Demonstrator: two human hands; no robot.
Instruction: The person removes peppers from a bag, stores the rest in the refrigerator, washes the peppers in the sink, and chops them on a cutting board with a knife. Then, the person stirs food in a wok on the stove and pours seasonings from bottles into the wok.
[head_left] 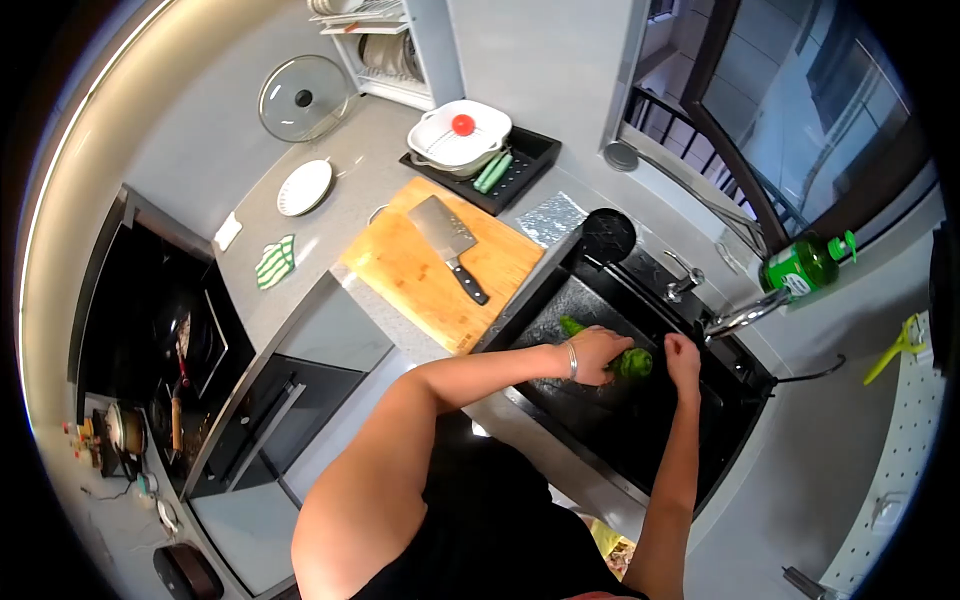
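Over the black sink (585, 425), my left hand (595, 355), with a bracelet at the wrist, is closed around a green pepper (632, 363). More green (571, 326) shows on the hand's other side; whether it is the same pepper I cannot tell. My right hand (683, 358) is closed beside the end of the faucet (748, 314), a short way right of the pepper. Its fingers are curled in, and what they hold, if anything, is hidden.
Left of the sink, a cleaver (445, 230) lies on a wooden cutting board (400, 255). Behind stands a white colander (440, 150) with a tomato (463, 125), on a black tray (540, 150) also bearing green cucumber-like pieces (493, 172). A green soap bottle (805, 264) stands by the faucet.
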